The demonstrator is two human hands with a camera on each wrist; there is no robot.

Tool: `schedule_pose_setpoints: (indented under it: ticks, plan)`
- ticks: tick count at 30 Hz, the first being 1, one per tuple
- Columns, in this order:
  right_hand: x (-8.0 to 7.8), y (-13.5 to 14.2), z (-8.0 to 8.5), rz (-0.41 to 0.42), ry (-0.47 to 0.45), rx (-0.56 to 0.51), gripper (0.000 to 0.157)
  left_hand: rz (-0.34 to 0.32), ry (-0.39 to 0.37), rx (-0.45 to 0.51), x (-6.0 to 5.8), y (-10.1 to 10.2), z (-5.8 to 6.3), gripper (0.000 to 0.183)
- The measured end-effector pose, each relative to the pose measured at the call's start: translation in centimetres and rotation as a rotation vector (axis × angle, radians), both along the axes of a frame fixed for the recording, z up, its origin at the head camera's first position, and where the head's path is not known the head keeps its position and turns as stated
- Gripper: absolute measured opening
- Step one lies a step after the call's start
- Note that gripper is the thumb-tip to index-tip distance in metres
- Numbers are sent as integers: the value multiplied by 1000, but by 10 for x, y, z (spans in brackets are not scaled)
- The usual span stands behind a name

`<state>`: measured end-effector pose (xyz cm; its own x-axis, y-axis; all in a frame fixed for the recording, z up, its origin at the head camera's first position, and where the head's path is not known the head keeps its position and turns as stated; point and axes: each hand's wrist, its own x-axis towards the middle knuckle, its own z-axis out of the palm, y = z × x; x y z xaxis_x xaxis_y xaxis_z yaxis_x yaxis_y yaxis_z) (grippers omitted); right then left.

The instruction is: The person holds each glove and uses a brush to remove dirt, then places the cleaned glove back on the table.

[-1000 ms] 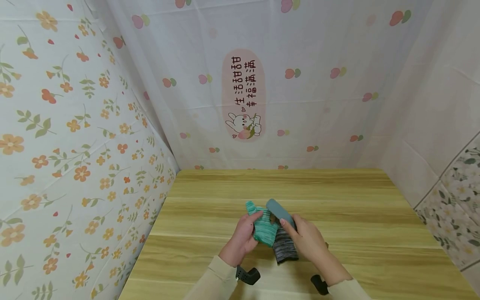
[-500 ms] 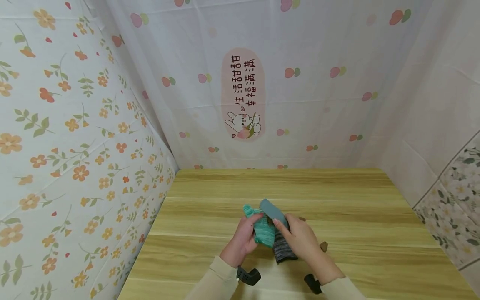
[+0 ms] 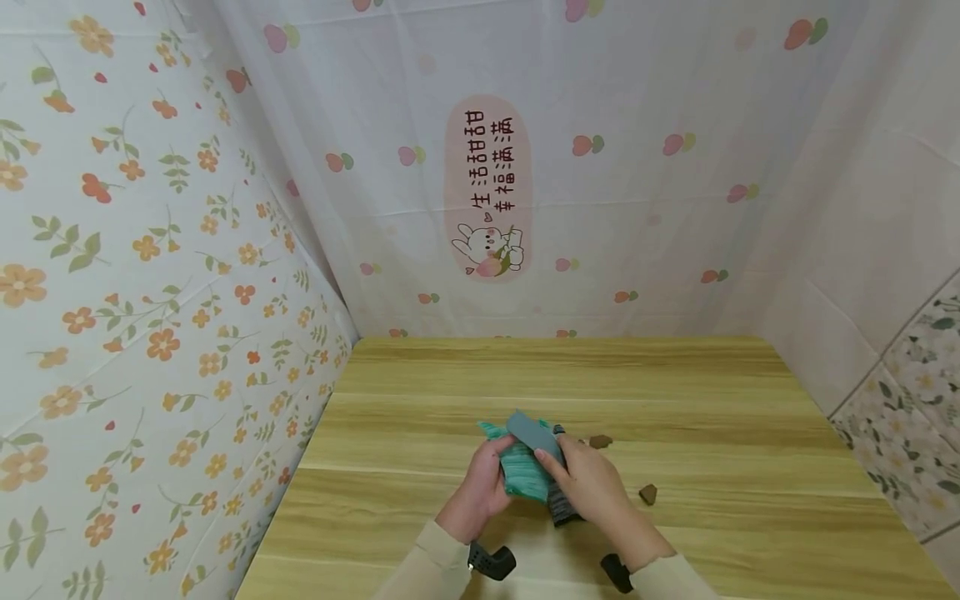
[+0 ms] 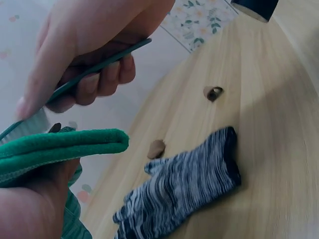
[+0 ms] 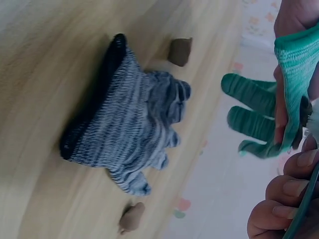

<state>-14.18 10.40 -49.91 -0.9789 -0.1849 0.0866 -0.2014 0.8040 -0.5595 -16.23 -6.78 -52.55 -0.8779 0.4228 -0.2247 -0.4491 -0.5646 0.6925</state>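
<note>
My left hand point(image 3: 483, 483) grips a green knitted glove point(image 3: 527, 477) above the table, its thumb over the near side. In the right wrist view the glove's fingers hang loose, and a dark brown clump point(image 5: 304, 112) sits on the fabric. My right hand point(image 3: 592, 482) holds a blue-grey brush point(image 3: 532, 433) by its body. Pale bristles point(image 5: 313, 122) face the green glove right at the brown clump. Below lies a grey-and-black striped glove point(image 4: 184, 181) with a dark cuff, flat on the table and partly covered by my right hand in the head view.
Two brown lumps lie on the wooden table point(image 3: 420, 392), one lump point(image 3: 648, 494) right of my right wrist and another lump point(image 3: 600, 441) farther back. Black wrist mounts show under both forearms. Patterned cloth walls point(image 3: 390, 208) stand behind and at the sides.
Both hands have come slightly nearer, and the right hand has shifted left with the brush across the green glove. The green glove has tilted. Both brown lumps show more fully now.
</note>
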Motion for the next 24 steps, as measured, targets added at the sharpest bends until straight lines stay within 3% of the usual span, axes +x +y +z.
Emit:
schedule_pose_setpoints:
  ticks: [9, 16, 24]
  plan:
    - [1, 2, -14, 3, -63, 6, 38, 19, 24, 6, 2, -13, -8, 43]
    - [2, 4, -24, -7, -95, -10, 37, 64, -13, -39, 2, -17, -12, 12]
    - [2, 6, -26, -9, -112, -23, 39, 72, -35, -53, 2, -22, -14, 19]
